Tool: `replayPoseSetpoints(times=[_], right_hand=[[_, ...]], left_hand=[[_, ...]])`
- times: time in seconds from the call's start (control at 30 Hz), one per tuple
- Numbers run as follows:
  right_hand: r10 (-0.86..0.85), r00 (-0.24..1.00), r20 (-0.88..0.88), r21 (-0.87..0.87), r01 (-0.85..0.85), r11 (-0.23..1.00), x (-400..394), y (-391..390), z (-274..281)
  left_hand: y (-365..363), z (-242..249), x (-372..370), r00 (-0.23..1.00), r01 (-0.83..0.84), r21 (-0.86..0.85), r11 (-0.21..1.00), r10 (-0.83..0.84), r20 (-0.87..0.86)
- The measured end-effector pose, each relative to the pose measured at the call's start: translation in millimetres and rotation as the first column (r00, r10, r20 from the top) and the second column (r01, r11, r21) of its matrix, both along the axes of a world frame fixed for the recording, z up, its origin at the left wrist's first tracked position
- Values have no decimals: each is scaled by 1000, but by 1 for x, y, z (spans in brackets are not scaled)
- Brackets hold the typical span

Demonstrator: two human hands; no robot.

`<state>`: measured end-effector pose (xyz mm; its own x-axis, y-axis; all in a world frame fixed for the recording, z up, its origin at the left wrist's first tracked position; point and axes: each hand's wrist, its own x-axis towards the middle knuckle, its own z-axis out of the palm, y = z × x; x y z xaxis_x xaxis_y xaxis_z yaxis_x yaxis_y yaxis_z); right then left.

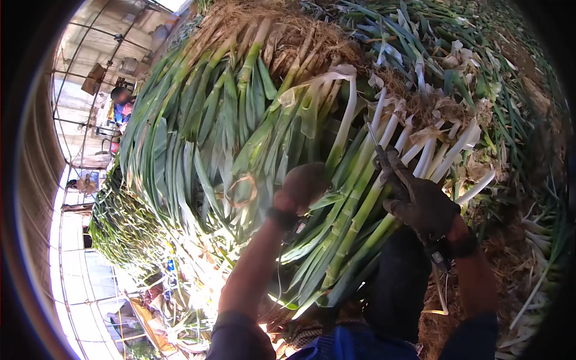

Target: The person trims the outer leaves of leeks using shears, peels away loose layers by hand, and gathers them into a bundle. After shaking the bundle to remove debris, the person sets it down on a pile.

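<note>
My left hand [303, 185], in a dark glove, is closed around a leek [347, 123] whose pale end, with loose papery skin, points up and away. My right hand [425, 201], also gloved, grips a dark tool that looks like an air blow gun [380, 157]. Its thin metal nozzle points up and left, just right of the held leek. Beneath my hands lie leeks with bare white ends [425, 156], their green leaves running down toward my lap. Beyond my left hand is a large heap of unpeeled leeks [210, 114] with brown roots [312, 42].
Loose leaves and peeled skins [462, 66] cover the pile at the right. Whitish leek stalks [537, 240] line the lower right edge. A thin hose or cable [443, 294] hangs below my right wrist. Another person [122, 105] is far off at the left, under a framed cover.
</note>
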<state>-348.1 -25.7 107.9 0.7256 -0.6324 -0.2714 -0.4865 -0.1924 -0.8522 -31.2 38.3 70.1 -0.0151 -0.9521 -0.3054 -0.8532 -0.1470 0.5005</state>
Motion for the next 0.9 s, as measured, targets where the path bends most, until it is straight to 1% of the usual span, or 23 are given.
replayPoseSetpoints(times=[0.07, 0.1, 0.13, 0.17, 0.2, 0.23, 0.3, 0.37, 0.4, 0.43, 0.47, 0.5, 0.53, 0.57, 0.6, 0.67, 0.7, 0.73, 0.77, 0.8, 0.83, 0.87, 0.9], right_hand=[[34, 989, 143, 29, -38, 999, 13, -2, -16], [47, 975, 217, 42, -58, 997, 20, -4, -18], [76, 993, 93, 25, -78, 997, 25, -12, -18], [100, 994, -34, 10, -100, 995, 37, -27, -6], [121, 979, -164, -5, -123, 992, 45, -43, 1], [128, 985, -117, 3, -129, 992, 49, -58, -9], [139, 990, -27, 25, -139, 990, 60, -87, -48], [195, 979, -63, 115, -187, 976, 77, -109, -68], [198, 977, -83, 113, -188, 976, 82, -123, -67], [201, 974, -104, 112, -190, 976, 88, -136, -66], [181, 975, -130, 67, -173, 983, 92, -149, -61], [199, 968, -151, -113, -217, 970, 94, -172, -66], [197, 963, -182, -295, -245, 924, 96, -194, -71], [186, 943, -276, -453, -299, 840, 94, -216, -67], [146, 919, -366, -590, -350, 728, 93, -236, -62], [-50, 953, -299, -584, -141, 800, 81, -259, -28], [-190, 963, -192, -599, 38, 800, 70, -264, -26], [-321, 944, -68, -595, 220, 773, 59, -269, -23], [-436, 900, -30, -669, 306, 678, 49, -270, -23], [-591, 807, -26, -724, 392, 568, 28, -291, -27], [-685, 728, -35, -652, 502, 568, -7, -305, -4], [-769, 637, -51, -578, 609, 543, -43, -319, 20], [-826, 557, -86, -507, 690, 517, -77, -329, 37]], left_hand=[[14, -4, -11, 997, -78, 22, 997, 77, 22], [22, -6, -13, 973, 146, -17, 989, -141, 181], [27, -6, -14, 876, 369, -19, 929, -341, 340], [33, -7, -17, 714, 571, 15, 821, -505, 485], [37, -11, -27, 775, 398, 116, 910, -401, 488], [41, -9, -28, 785, 383, 94, 919, -377, 492], [47, -4, -34, 805, 354, 53, 934, -333, 491], [53, 0, -40, 909, 178, 24, 984, -174, 378], [54, 2, -42, 943, 88, 17, 996, -89, 319], [55, 2, -43, 949, 90, 16, 996, -91, 302], [58, 3, -43, 954, 91, 18, 996, -92, 284], [61, 4, -44, 960, 91, 21, 996, -93, 265], [63, 10, -47, 968, 85, 39, 996, -91, 233], [65, 9, -46, 970, 75, -14, 997, -70, 233], [68, 6, -43, 972, 64, -68, 996, -47, 232], [66, 8, -40, 974, 7, -156, 988, 28, 225], [55, 16, -40, 973, -26, -192, 981, 69, 218], [45, 22, -41, 972, -61, -232, 971, 111, 209], [41, 25, -44, 977, -31, -181, 983, 68, 201], [38, 28, -47, 982, 1, -130, 992, 24, 190], [38, 28, -51, 984, 36, -74, 997, -22, 178], [47, 20, -55, 987, 34, -62, 998, -24, 158], [49, 11, -56, 980, 29, -3, 1000, -28, 197]])
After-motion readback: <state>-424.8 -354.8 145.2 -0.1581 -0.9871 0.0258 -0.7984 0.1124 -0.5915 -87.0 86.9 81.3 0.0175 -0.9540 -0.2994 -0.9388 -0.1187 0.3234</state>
